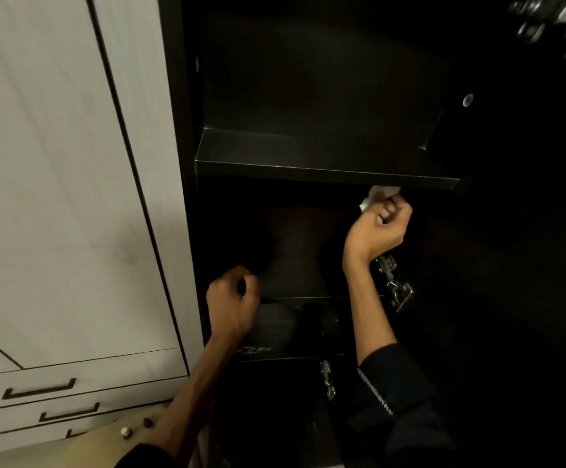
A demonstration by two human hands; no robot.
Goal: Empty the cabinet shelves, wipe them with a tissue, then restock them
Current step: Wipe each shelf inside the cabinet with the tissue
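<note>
A dark cabinet stands open in front of me, with a bare upper shelf (pixel 308 163) and a lower shelf (pixel 295 329) beneath it. My right hand (pixel 378 228) grips a crumpled white tissue (pixel 374 195) just under the right part of the upper shelf's front edge. My left hand (pixel 232 298) is curled into a loose fist at the left end of the lower shelf and holds nothing that I can see. The space between the two shelves is very dark, and its contents are hidden.
A white wardrobe door (pixel 55 180) with drawers and dark handles (pixel 38 388) stands to the left. Metal hinges (pixel 394 282) sit on the cabinet's right side, with another hinge (pixel 553 21) at the top right. Two small bottles (pixel 136 427) stand on a beige surface at the lower left.
</note>
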